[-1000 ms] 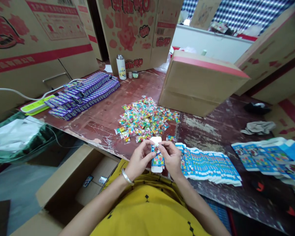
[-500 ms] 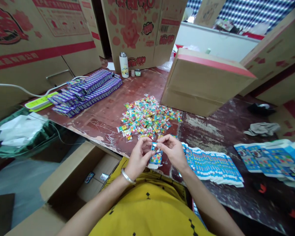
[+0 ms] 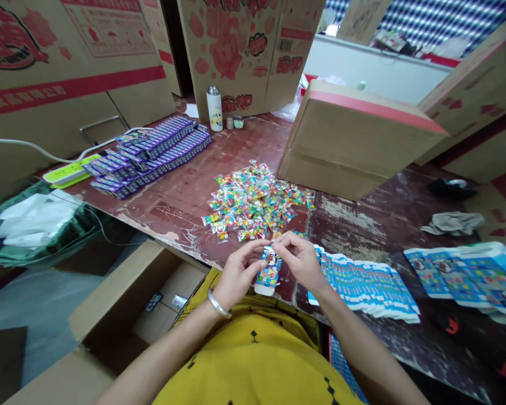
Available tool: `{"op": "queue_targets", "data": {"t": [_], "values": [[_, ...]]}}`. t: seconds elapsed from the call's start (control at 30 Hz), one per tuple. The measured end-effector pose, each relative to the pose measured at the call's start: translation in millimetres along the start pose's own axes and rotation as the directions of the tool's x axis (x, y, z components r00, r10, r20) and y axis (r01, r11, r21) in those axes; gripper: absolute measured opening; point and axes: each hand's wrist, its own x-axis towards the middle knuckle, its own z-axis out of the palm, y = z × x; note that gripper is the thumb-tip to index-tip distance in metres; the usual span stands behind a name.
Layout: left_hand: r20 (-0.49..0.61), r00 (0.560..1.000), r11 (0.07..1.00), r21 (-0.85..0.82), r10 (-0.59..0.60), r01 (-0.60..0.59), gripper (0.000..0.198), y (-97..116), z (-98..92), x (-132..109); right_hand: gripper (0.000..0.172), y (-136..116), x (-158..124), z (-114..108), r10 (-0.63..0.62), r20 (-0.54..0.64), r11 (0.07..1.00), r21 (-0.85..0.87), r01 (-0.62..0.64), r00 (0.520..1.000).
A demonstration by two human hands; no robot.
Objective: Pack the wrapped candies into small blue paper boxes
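Between my two hands, at the table's front edge, is a small blue printed candy box (image 3: 269, 274) with a white flap at its lower end. My left hand (image 3: 241, 269) grips it from the left side, thumb across its front. At its upper end, the fingers of my right hand (image 3: 297, 256) are pinched together on the top edge. Just beyond my hands lies a loose heap of small clear candy packets (image 3: 253, 199) with colourful pieces. To the right of my right hand, flat blue cartons (image 3: 366, 284) lie in an overlapping row.
Purple boxes (image 3: 152, 154) are stacked at the back left beside a green power strip (image 3: 73, 171). A white bottle (image 3: 215, 109) stands behind. A large carton (image 3: 358, 143) stands back right. Below the left edge is an open cardboard box (image 3: 122, 298). More blue cartons (image 3: 459, 275) lie far right.
The box's lower white flap, spread out before, now looks folded flatter. My right fingers stay at its top edge, and the left hand keeps its grip.
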Motion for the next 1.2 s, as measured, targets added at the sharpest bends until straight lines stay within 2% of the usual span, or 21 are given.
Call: {"op": "queue_targets", "data": {"t": [0.17,0.23,0.3,0.37,0.4,0.47,0.53,0.63,0.77,0.8,0.87,0.93,1.0,1.1,1.2], "values": [[-0.033,0.996,0.995,-0.045,-0.086,0.084,0.025,-6.2,2.8,-1.9,0.008,3.4,-17.9,1.4,-0.097,0.047,0.986,-0.132,0.102,0.994],[-0.019,0.992,0.991,-0.063,-0.122,0.121,0.024,-8.5,-0.3,-0.8,0.012,9.2,-14.4,-10.7,-0.076,0.082,0.977,-0.194,0.091,0.994],[-0.038,0.988,0.987,-0.064,-0.151,0.149,0.023,-8.7,-7.6,2.5,0.016,18.8,-2.5,-31.1,-0.02,0.029,0.955,-0.296,0.028,0.999],[-0.104,0.98,0.986,-0.039,-0.167,0.164,0.027,-6.2,-16.8,7.2,0.016,31.6,15.0,-54.2,0.008,-0.137,0.869,-0.49,-0.075,0.991],[-0.145,0.974,0.985,-0.023,-0.172,0.171,0.029,-4.2,-21.1,9.6,0.013,38.4,24.3,-64.4,0.017,-0.16,0.78,-0.616,-0.114,0.987],[-0.205,0.96,0.981,-0.011,-0.192,0.194,0.034,0.3,-27.1,13.2,0.019,51.0,40.9,-78.9,0.104,-0.092,0.64,-0.756,-0.137,0.99],[-0.218,0.951,0.976,-0.022,-0.217,0.218,0.041,3.4,-28.9,14.8,0.023,59.8,52.7,-84.7,0.163,-0.011,0.607,-0.787,-0.109,0.987],[-0.155,0.966,0.977,0.002,-0.209,0.211,0.047,0.7,-26.6,14.4,0.014,62.9,60.8,-85.0,0.164,0.042,0.635,-0.769,-0.073,0.986],[-0.113,0.98,0.975,0.13,-0.166,0.18,0.028,-16.5,-22.0,12.6,0.013,49.3,60.2,-84.9,0.139,0.036,0.657,-0.751,-0.065,0.99],[-0.11,0.98,0.975,0.127,-0.169,0.182,0.026,-21.0,-20.6,12.3,0.015,42.8,58.5,-83.7,0.125,0.008,0.694,-0.716,-0.081,0.992],[-0.091,0.981,0.98,0.085,-0.172,0.18,0.025,-26.9,-16.7,12.0,0.019,26.3,53.2,-77.0,0.084,-0.089,0.842,-0.527,-0.119,0.992],[-0.054,0.986,0.985,0.067,-0.156,0.16,0.029,-27.5,-11.7,11.6,0.026,7.0,46.0,-63.6,0.055,-0.201,0.973,-0.21,-0.098,0.978],[-0.012,0.991,0.988,0.083,-0.133,0.133,0.033,-23.8,-6.3,11.0,0.028,-10.9,38.6,-45.4,0.025,-0.247,0.999,-0.024,-0.032,0.969],[0.028,0.994,0.987,0.118,-0.11,0.106,0.037,-16.1,0.5,8.8,0.024,-25.8,30.7,-18.7,-0.021,-0.259,1.0,0.01,0.024,0.966],[0.021,0.996,0.987,0.142,-0.084,0.08,0.036,-11.8,3.7,6.1,0.02,-26.4,27.3,-4.1,-0.065,-0.237,0.995,-0.087,0.046,0.969]]}}
